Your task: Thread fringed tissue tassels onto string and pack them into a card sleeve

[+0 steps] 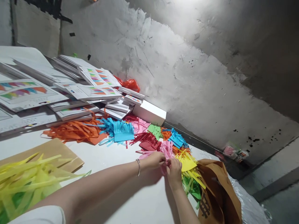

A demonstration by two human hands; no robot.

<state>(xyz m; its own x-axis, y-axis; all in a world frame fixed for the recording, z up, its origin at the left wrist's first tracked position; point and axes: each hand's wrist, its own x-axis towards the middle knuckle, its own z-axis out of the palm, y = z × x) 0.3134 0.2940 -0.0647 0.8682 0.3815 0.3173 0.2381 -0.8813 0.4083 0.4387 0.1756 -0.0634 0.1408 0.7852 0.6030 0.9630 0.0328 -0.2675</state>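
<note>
Over the white table, my left hand [156,160], with a bracelet at its wrist, pinches pink fringed tissue paper [167,148]. My right hand [174,170] meets it from the right, its fingers closed on the same pink paper. Both sets of fingertips nearly touch, and they partly hide what lies between them. Just beyond sit a dark red fringed bundle [149,143] and a blue one [124,132]. Yellow fringed paper [188,164] lies right beside my right hand, with green fringe [192,186] below it.
Stacks of printed cards [95,92] fill the back left, beside a white box [149,112]. Orange fringe [77,131] lies before them. Pale yellow strips [30,174] cover a brown paper piece [53,152] at left. A brown paper bag [217,186] stands at right, near a grey wall [187,84].
</note>
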